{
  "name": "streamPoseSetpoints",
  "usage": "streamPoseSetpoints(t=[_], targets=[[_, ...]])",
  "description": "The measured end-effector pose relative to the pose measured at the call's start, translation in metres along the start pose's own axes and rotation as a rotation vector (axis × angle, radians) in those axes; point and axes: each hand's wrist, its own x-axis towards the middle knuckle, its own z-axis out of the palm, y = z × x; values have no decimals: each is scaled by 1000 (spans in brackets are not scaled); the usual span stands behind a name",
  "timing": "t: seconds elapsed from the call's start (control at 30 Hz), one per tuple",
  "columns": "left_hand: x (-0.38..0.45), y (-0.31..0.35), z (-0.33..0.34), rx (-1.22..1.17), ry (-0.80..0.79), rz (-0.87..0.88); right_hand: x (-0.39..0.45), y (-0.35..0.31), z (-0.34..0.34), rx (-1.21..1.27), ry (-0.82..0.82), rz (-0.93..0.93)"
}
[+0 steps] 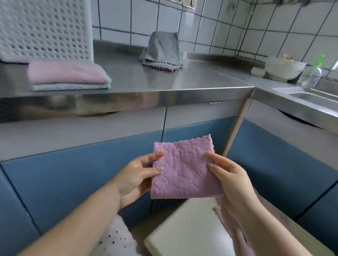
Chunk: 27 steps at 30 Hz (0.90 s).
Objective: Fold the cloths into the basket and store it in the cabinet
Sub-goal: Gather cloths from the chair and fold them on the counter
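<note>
The purple cloth is folded into a small square and held in the air in front of the blue cabinet doors, below the table's front edge. The left hand pinches its left edge, thumb on top, and the right hand pinches the right edge; both grips are closed on the cloth. By the look of it, the folding of this piece is done or nearly so, and the next move calls for carrying it up toward 10 o'clock, where the white perforated basket stands on the steel table.

A folded pink cloth lies on a pale green one just in front of the basket and may block its mouth. A grey cloth sits heaped at 12 o'clock, not yet folded. At 2 o'clock stand a soap bottle, a white bowl and the sink. More pink fabric hangs under the right wrist, beside a pale flat surface.
</note>
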Motion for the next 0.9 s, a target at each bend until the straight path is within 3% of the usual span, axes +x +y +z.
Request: streamPoseSetpoints(t=[0.2, 0.4, 0.5, 0.6, 0.9], targets=[[-26, 114, -14, 415, 117, 463, 16, -101, 58, -211, -127, -300], [-37, 229, -63, 797, 314, 624, 60, -172, 151, -301, -274, -456], [-38, 271, -84, 1009, 449, 632, 88, -187, 199, -286, -325, -421], [-37, 297, -104, 1005, 541, 593, 105, -196, 240, -205, -428, -292], [-28, 296, -142, 1057, 560, 393, 131, -188, 278, -315, -546, -159]])
